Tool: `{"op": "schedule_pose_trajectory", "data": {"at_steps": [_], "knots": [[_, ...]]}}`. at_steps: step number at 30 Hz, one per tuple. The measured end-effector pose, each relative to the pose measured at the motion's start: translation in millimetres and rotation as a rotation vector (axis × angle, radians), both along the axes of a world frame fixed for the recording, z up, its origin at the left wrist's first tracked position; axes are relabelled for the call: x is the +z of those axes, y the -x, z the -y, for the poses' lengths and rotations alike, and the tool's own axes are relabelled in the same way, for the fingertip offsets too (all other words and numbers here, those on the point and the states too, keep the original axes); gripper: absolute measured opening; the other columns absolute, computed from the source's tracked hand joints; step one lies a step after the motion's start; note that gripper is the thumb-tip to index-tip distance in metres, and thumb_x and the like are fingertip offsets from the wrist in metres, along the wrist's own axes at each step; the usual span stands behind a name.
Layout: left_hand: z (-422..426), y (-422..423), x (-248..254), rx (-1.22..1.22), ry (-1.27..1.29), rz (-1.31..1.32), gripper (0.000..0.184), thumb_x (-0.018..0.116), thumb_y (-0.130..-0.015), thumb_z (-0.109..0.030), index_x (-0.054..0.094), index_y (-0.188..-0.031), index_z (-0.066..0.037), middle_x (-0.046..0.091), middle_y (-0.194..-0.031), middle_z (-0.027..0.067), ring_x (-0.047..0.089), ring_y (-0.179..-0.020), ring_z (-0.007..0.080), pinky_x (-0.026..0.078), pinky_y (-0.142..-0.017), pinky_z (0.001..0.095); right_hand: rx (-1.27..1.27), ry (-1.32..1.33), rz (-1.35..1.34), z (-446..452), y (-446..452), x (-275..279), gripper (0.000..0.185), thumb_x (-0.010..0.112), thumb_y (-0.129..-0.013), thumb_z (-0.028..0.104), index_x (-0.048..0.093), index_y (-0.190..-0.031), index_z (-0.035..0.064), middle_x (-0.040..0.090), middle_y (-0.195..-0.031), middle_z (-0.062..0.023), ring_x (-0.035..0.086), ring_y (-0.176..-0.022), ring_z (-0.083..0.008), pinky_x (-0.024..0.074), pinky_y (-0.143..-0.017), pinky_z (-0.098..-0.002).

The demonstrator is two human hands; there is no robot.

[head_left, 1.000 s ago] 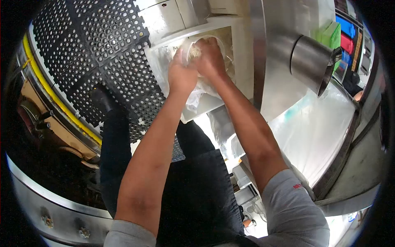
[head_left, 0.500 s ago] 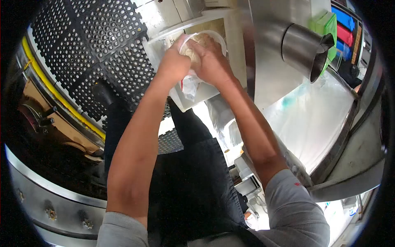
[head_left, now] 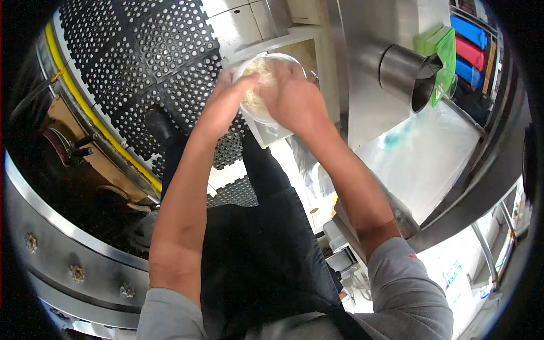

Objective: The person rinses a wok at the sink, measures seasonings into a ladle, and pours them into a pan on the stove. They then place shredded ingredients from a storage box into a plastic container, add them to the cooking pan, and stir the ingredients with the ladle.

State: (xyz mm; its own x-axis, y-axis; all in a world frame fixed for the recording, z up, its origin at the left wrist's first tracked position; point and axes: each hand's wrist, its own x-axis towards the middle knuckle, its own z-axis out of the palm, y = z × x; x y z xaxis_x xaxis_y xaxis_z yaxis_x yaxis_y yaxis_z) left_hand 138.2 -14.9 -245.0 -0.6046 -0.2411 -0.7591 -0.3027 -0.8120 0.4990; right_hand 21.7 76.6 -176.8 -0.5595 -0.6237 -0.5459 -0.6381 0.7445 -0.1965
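Over an open bin, a round white tub (head_left: pixel 262 117) is tipped toward me, with pale, stringy food (head_left: pixel 255 102) in it; its exact kind is unclear. My left hand (head_left: pixel 222 101) grips the tub's left side, its thumb reaching over the rim onto the food. Inside the tub's right part, my right hand (head_left: pixel 298 97) has its fingers curled down on the food; the fingertips are hidden. Both hands are slightly blurred.
Below the tub stands the white bin (head_left: pixel 277 136). To the right, a metal cylinder (head_left: pixel 405 76) lies on a steel counter (head_left: pixel 365 107) beside a green container (head_left: pixel 439 42). Black perforated matting (head_left: pixel 153 51) covers the floor at left.
The tub has turned and come nearer, showing more of the pale food. My left hand has shifted left and down along it. A white and red wrapper below is no longer visible.
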Motion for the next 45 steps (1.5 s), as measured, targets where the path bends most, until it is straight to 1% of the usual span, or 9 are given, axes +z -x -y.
{"op": "schedule_pose_trajectory", "data": {"at_steps": [1, 5, 9, 15, 20, 26, 29, 33, 45], "knots": [[10, -3, 7, -0.084, 0.118, -0.046, 0.061, 0.064, -0.097, -0.041, 0.050, -0.133, 0.005, 0.058, -0.127, 0.0165, 0.055, -0.118, 0.0214, 0.042, -0.103, 0.0331, 0.068, -0.013, 0.002, 6, -7, 19, 0.061, 0.074, -0.083, 0.021, 0.052, -0.139, 0.0102, 0.054, -0.135, -0.0267, 0.059, -0.119, -0.0434, 0.0553, -0.093, -0.0469], [43, -9, 20, -0.234, 0.340, 0.004, 0.066, 0.061, -0.098, -0.050, 0.051, -0.133, 0.004, 0.058, -0.128, 0.0160, 0.054, -0.119, 0.0209, 0.040, -0.105, 0.0331, 0.326, 0.099, -0.045, 16, -13, 25, 0.065, 0.074, -0.084, 0.019, 0.050, -0.144, 0.0151, 0.043, -0.145, -0.0263, 0.048, -0.131, -0.0435, 0.0540, -0.097, -0.0465], [55, -7, 25, -0.129, 0.326, 0.013, 0.073, 0.064, -0.091, -0.061, 0.059, -0.120, 0.006, 0.065, -0.111, 0.0170, 0.060, -0.103, 0.0210, 0.048, -0.093, 0.0320, 0.286, 0.122, -0.012, 42, -20, 22, 0.063, 0.075, -0.080, 0.016, 0.054, -0.139, 0.0159, 0.048, -0.137, -0.0248, 0.051, -0.125, -0.0455, 0.0550, -0.095, -0.0464], [47, -19, -4, -0.067, 0.391, 0.077, 0.077, 0.064, -0.092, -0.060, 0.054, -0.132, 0.005, 0.062, -0.123, 0.0259, 0.060, -0.116, 0.0300, 0.046, -0.100, 0.0374, 0.290, 0.306, -0.019, 50, -21, -5, 0.054, 0.078, -0.076, 0.018, 0.061, -0.127, 0.0125, 0.056, -0.120, -0.0231, 0.059, -0.111, -0.0428, 0.0565, -0.087, -0.0479], [51, -34, -4, -0.144, 0.479, 0.111, 0.079, 0.065, -0.092, -0.056, 0.048, -0.139, 0.005, 0.060, -0.131, 0.0257, 0.058, -0.122, 0.0317, 0.044, -0.104, 0.0380, 0.197, 0.256, 0.061, 48, -25, -7, 0.044, 0.075, -0.079, 0.019, 0.061, -0.119, 0.0097, 0.059, -0.118, -0.0188, 0.067, -0.090, -0.0415, 0.0568, -0.080, -0.0510], [53, -42, -1, -0.121, 0.401, 0.077, 0.072, 0.064, -0.095, -0.053, 0.050, -0.139, 0.002, 0.060, -0.131, 0.0223, 0.057, -0.121, 0.0273, 0.044, -0.104, 0.0358, 0.135, -0.029, 0.078, 60, -46, 39, 0.061, 0.070, -0.081, 0.014, 0.052, -0.139, 0.0127, 0.055, -0.128, -0.0297, 0.069, -0.092, -0.0428, 0.0598, -0.078, -0.0462], [59, -45, -2, -0.132, 0.350, 0.027, 0.068, 0.063, -0.095, -0.052, 0.052, -0.137, 0.001, 0.060, -0.131, 0.0211, 0.057, -0.120, 0.0257, 0.044, -0.103, 0.0346, 0.393, 0.048, -0.046, 44, -50, 25, 0.060, 0.066, -0.084, 0.013, 0.051, -0.142, 0.0158, 0.049, -0.138, -0.0341, 0.070, -0.095, -0.0406, 0.0606, -0.078, -0.0440], [69, -39, 7, -0.271, 0.343, -0.057, 0.066, 0.062, -0.095, -0.052, 0.056, -0.134, 0.001, 0.060, -0.131, 0.0201, 0.055, -0.122, 0.0251, 0.042, -0.103, 0.0344, 0.540, 0.108, 0.053, 37, -48, 6, 0.050, 0.062, -0.085, 0.012, 0.058, -0.135, 0.0160, 0.049, -0.139, -0.0344, 0.072, -0.086, -0.0367, 0.0609, -0.073, -0.0426], [39, -50, 3, 0.009, 0.303, -0.043, 0.056, 0.067, -0.098, -0.040, 0.054, -0.135, -0.001, 0.060, -0.129, 0.0143, 0.057, -0.116, 0.0192, 0.046, -0.099, 0.0311, 0.306, 0.257, -0.029, 37, -44, -6, 0.027, 0.070, -0.085, 0.028, 0.072, -0.101, 0.0075, 0.064, -0.112, -0.0227, 0.072, -0.076, -0.0346, 0.0594, -0.065, -0.0415]]}}
